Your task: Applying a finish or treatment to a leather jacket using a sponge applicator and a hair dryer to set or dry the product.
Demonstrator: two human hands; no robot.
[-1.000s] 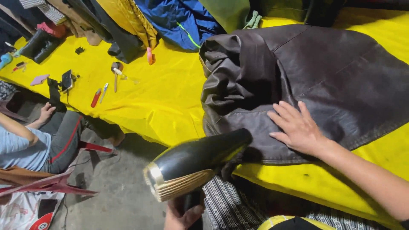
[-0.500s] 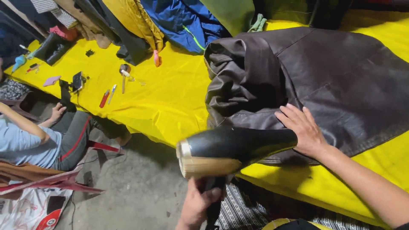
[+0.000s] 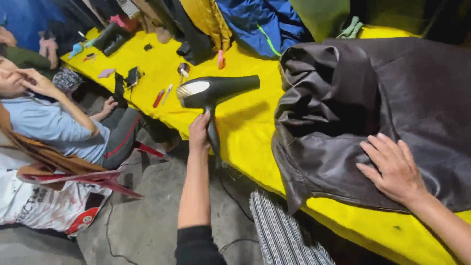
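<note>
My left hand (image 3: 199, 133) grips the handle of a black hair dryer (image 3: 216, 90), held out over the yellow table (image 3: 245, 127) with its nozzle pointing right, toward the jacket. A dark brown leather jacket (image 3: 338, 113) lies spread on the table's right part, its left side bunched in folds. My right hand (image 3: 395, 169) rests flat on the jacket near its front edge, fingers spread.
A person in a light blue shirt (image 3: 49, 125) sits on the floor at the left. Small tools, pens (image 3: 163, 95) and a dark phone (image 3: 131, 76) lie on the table's far left. Blue, yellow and green garments (image 3: 255, 22) are piled at the back. Striped cloth (image 3: 282, 230) lies below.
My left hand has swung the hair dryer up and to the left, from low by the table's front edge to above the tabletop. My right hand stays on the jacket.
</note>
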